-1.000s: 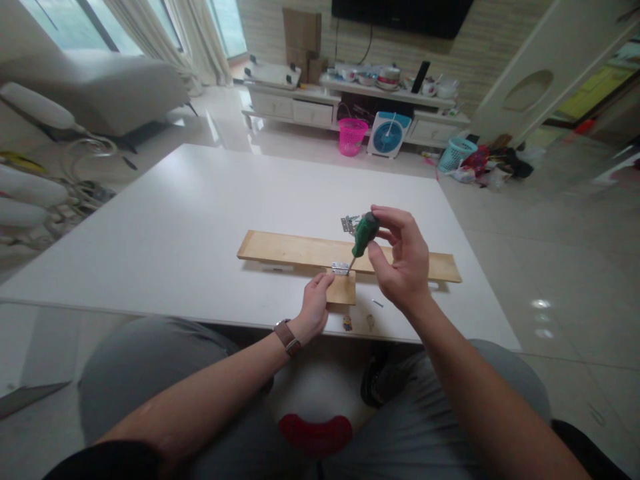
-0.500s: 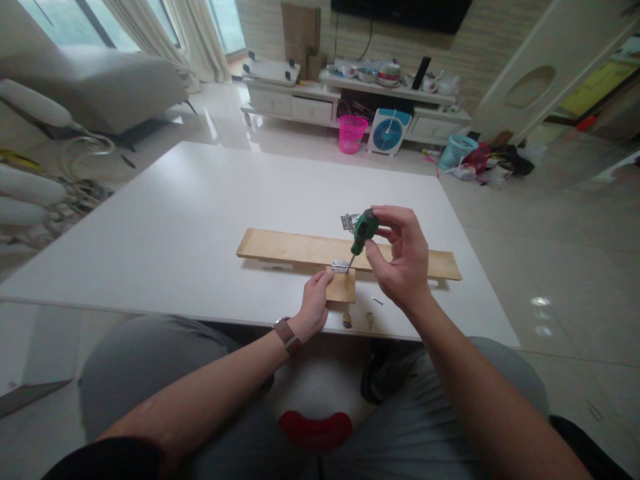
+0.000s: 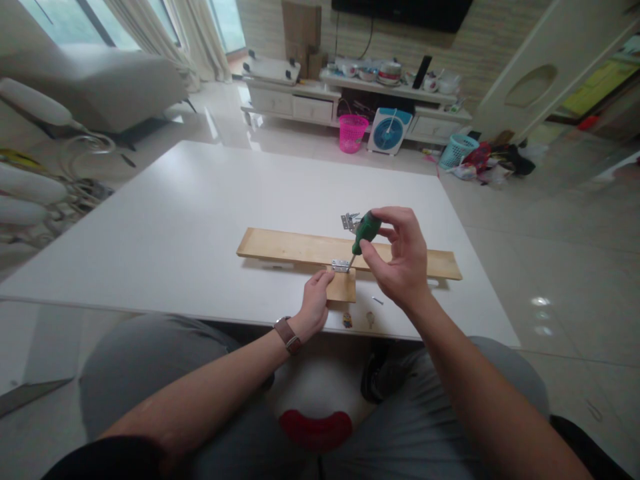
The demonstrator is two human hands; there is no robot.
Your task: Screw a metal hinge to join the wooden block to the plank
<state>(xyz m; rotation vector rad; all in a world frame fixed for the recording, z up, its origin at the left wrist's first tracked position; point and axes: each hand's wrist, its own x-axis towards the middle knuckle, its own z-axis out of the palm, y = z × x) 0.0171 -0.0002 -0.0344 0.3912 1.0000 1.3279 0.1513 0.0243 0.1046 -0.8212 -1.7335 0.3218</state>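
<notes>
My right hand (image 3: 400, 260) grips a green-handled screwdriver (image 3: 364, 232), tilted, with its tip on a small metal hinge (image 3: 341, 266). The hinge joins a long wooden plank (image 3: 290, 248) to a small wooden block (image 3: 343, 288) in front of it. My left hand (image 3: 314, 305) is closed on the left edge of the small block, thumb on top, and a brown watch sits on that wrist. Both pieces of wood lie on a white table (image 3: 200, 220) near its front edge.
Spare hinges (image 3: 349, 220) lie just behind the plank. A loose screw (image 3: 377, 301) and two small bits (image 3: 359, 321) lie at the table's front edge. Beyond the table stand a pink basket (image 3: 352, 133), a small fan (image 3: 387, 132) and a TV cabinet (image 3: 350, 107).
My right hand's fingers have shifted on the screwdriver handle, which has tilted slightly. The left hand and the wood have stayed put.
</notes>
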